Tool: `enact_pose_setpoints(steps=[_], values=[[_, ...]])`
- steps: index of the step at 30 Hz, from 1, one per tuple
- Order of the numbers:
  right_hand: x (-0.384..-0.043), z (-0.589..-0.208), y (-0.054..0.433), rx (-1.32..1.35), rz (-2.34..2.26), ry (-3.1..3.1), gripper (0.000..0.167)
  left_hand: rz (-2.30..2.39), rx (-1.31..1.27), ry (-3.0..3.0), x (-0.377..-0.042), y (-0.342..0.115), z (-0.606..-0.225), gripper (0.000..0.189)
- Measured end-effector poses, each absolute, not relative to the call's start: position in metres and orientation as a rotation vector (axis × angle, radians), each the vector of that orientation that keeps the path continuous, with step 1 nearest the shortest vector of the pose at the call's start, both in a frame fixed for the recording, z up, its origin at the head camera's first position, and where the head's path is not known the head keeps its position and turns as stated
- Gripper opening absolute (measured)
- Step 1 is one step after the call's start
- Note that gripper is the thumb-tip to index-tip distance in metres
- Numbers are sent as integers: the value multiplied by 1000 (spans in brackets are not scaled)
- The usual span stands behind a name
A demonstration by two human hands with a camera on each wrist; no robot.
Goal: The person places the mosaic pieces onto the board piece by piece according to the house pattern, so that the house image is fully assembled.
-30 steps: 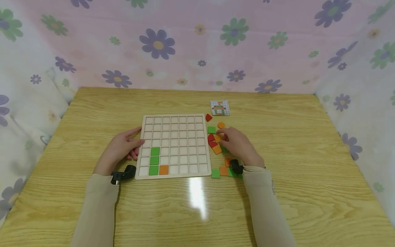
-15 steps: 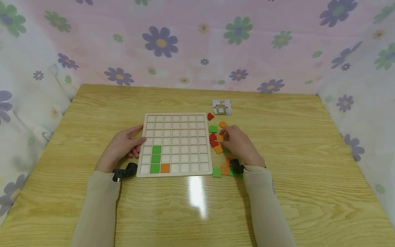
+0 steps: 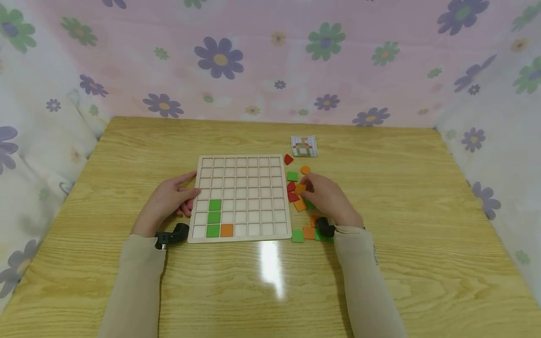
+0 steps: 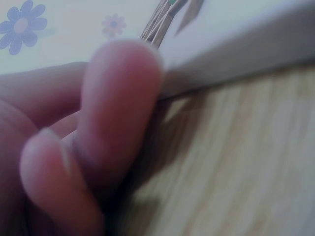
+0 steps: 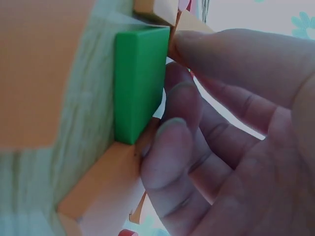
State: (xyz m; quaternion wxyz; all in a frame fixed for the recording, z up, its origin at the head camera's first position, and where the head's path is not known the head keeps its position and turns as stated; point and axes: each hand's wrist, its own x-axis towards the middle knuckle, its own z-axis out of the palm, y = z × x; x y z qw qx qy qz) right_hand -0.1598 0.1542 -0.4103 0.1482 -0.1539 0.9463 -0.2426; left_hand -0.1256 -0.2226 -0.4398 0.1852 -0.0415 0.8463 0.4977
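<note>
Left hand (image 3: pixel 166 199): I see it relaxed, touching the board (image 3: pixel 252 193) at 9 o'clock.
Right hand (image 3: pixel 327 197): I see it pinching an orange tile (image 3: pixel 300 188) at the board's 3 o'clock.
Green tiles (image 3: pixel 214 217): 3, seated at 8 o'clock.
Card (image 3: pixel 304 146): 2 o'clock.

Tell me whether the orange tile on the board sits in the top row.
No: the orange tile lies in the bottom row of the board, just right of the lowest green tile.

The head view looks forward and down across the table (image 3: pixel 422 211); the wrist views face the left grip (image 3: pixel 165 201) and right grip (image 3: pixel 328 196) from close up, both shared with the head view.
</note>
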Motion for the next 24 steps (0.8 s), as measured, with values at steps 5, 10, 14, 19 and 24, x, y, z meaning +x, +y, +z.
enact_pose_setpoints(steps=[5, 10, 14, 19, 24], values=[[-159, -410, 155, -468, -690, 2725, 16, 1414, -135, 2370, -125, -222, -440, 66], [-158, -408, 156, -450, -779, 2711, 18, 1417, -146, 2367, -124, -222, -440, 66], [-159, -406, 155, -467, -829, 2724, 18, 1425, -143, 2371, -124, -222, -439, 66], [-158, -404, 149, -519, -805, 2740, 16, 1417, -133, 2374, -125, -223, -440, 66], [-156, -404, 142, -568, -802, 2734, 16, 1421, -141, 2381, -126, -222, -440, 66]])
